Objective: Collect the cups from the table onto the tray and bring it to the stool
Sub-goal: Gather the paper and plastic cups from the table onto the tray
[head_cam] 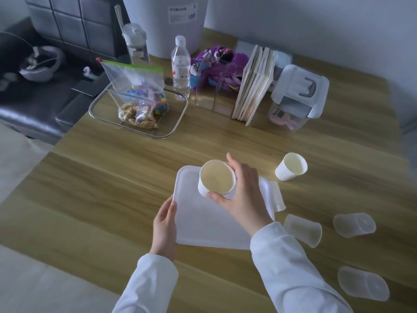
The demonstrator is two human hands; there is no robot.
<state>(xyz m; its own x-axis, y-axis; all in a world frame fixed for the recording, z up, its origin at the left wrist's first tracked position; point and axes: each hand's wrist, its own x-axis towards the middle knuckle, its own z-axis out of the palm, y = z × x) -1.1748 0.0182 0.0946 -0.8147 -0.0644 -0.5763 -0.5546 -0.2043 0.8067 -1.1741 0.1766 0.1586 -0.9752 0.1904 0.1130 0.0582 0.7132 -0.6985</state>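
White tray lies flat on wooden table. Left hand grips the tray's left edge, thumb on top. Right hand clamps a white paper cup by the rim, mouth up, over the tray's far end. Second paper cup beyond the tray's far right corner. Four translucent plastic cups right of the tray; nearest touches its edge.

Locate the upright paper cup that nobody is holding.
In the head view, the free paper cup stands on the table right of the tray, beyond the right hand.
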